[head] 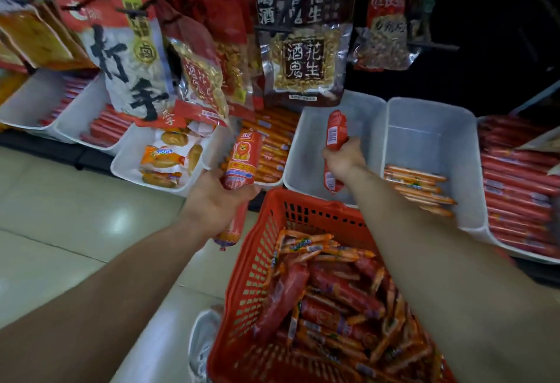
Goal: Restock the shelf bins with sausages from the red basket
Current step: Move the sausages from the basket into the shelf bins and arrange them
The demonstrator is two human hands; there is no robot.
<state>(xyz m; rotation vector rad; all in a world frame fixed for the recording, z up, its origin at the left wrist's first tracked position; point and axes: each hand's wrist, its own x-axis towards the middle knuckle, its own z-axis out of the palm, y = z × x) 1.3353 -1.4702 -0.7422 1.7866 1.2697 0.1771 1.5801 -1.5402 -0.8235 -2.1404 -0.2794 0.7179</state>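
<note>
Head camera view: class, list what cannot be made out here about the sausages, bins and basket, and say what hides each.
- Sausage in the right hand: its middle is covered by the fingers.
- Red basket: its near end is cut off by the bottom edge.
- White bin under that hand: part of the floor is hidden by the arm.
- Far-right bin's labels: too blurred to read.

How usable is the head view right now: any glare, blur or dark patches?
Head view: glare patches on the floor tiles; upper right of the shelf is nearly black; wide-angle bending at the edges; right hand and its sausage slightly motion-blurred; left hand sharper; red basket readable.
</note>
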